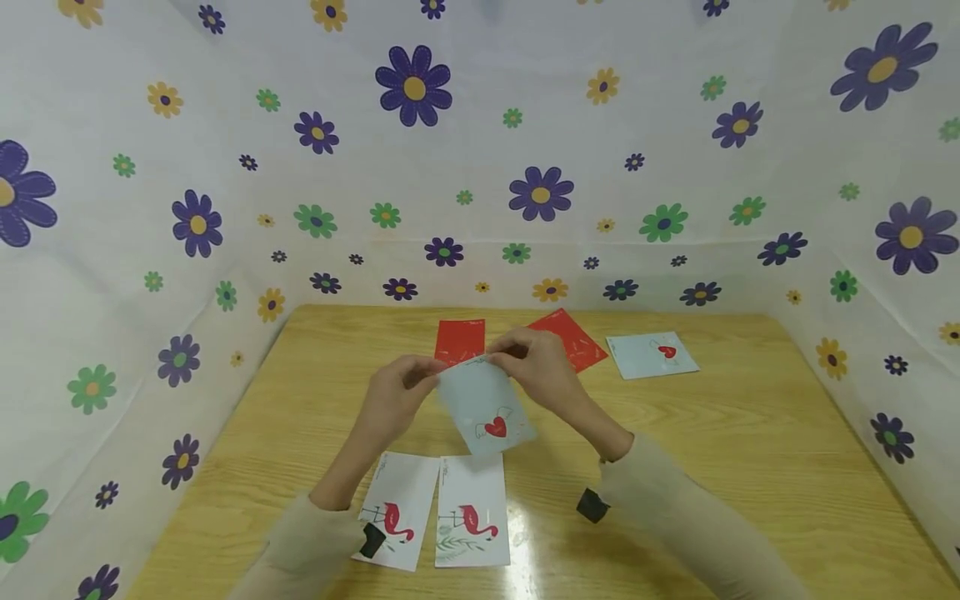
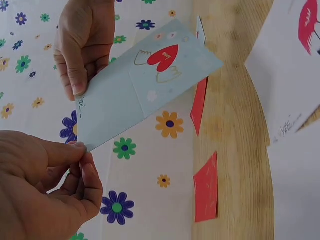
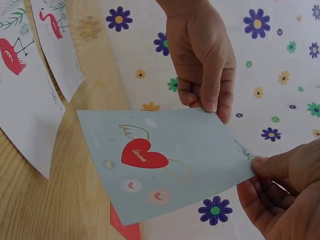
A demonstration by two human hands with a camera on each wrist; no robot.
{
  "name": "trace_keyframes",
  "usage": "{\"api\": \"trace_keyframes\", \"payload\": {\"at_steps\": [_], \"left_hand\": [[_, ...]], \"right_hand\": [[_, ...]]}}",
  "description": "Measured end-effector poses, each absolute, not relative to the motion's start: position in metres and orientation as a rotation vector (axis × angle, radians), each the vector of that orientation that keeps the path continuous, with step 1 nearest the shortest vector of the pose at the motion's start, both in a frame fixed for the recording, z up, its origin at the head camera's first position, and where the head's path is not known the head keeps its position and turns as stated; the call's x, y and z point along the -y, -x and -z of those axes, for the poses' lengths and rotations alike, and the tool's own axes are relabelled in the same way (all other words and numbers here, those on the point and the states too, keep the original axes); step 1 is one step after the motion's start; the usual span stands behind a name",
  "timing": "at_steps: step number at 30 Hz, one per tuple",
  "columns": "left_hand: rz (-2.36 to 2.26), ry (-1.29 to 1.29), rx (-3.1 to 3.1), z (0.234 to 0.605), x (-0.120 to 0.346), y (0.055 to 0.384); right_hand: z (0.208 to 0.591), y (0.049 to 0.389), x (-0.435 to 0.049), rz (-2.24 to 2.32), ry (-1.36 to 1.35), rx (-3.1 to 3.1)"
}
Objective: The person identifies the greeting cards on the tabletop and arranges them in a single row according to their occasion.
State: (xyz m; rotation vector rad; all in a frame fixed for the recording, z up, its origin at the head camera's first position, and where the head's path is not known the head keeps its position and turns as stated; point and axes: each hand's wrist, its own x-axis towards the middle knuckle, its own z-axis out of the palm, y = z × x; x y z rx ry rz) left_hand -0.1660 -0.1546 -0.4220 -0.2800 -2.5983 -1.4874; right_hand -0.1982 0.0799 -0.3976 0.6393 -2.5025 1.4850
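Observation:
Above the table, both hands hold up a light blue card (image 1: 480,404) printed with a red winged heart. My left hand (image 1: 396,398) pinches one top corner between thumb and fingers. At the other top corner, my right hand (image 1: 536,371) pinches the card the same way. The left wrist view shows the heart card (image 2: 112,105) slanting away from both thumbs. In the right wrist view the heart reads "love", and small handwriting-like print lies along the held edge of the card (image 3: 200,145).
Two white flamingo cards (image 1: 405,492) lie side by side near the front. Behind the hands are a red card-like piece (image 1: 459,337) and a larger, tilted red one (image 1: 581,346). Another blue heart card (image 1: 645,358) lies at the back right. Flower-patterned cloth (image 1: 480,150) surrounds the wooden table (image 1: 712,467).

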Motion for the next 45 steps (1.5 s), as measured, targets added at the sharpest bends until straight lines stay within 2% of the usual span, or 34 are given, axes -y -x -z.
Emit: {"api": "trace_keyframes", "payload": {"at_steps": [11,29,45], "left_hand": [[1.479,0.328,2.678,0.412,0.131,0.164],[1.461,0.557,2.74,0.4,0.1,0.171],[1.594,0.667,2.793,0.418,0.079,0.176]], "right_hand": [[0.401,0.184,-0.113,-1.686,-0.532,2.545],[0.408,0.161,-0.153,-1.877,-0.253,2.488],[0.418,0.15,-0.176,-2.01,-0.073,2.526]]}}
